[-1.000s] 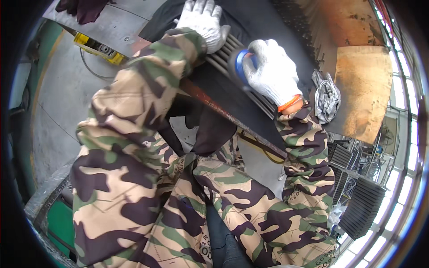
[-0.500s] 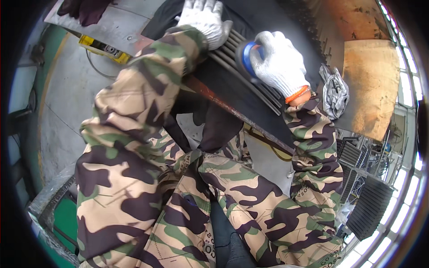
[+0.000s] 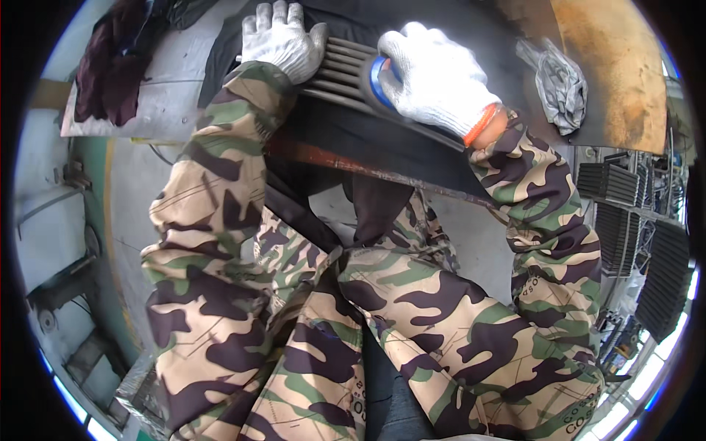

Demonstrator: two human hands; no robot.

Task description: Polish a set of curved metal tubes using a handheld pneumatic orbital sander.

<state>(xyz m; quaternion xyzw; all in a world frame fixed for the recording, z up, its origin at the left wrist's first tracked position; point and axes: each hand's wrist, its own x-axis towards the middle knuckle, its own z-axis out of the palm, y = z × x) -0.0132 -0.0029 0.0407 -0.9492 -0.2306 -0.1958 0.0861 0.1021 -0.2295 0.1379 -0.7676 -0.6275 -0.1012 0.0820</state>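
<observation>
Both my hands wear white knit gloves and camouflage sleeves. My left hand (image 3: 281,37) lies flat, fingers spread, on a dark ribbed metal part (image 3: 340,70) that rests on the dark workbench top (image 3: 441,29). My right hand (image 3: 435,77) grips a round blue and black tool (image 3: 379,81) pressed against the ribs just right of my left hand. Most of the tool is hidden under the glove. The bench's rusty front edge (image 3: 346,163) runs below both hands.
A crumpled grey glove or rag (image 3: 562,84) lies on the bench to the right, beside a rusty orange plate (image 3: 618,66). Dark cloth (image 3: 110,66) sits on a pale board at the left. Stacks of dark ribbed parts (image 3: 632,220) stand at the right. My camouflage legs fill the lower middle.
My right hand with the blue tool has slid left along the ribbed part toward my left hand. The left hand has stayed on the part.
</observation>
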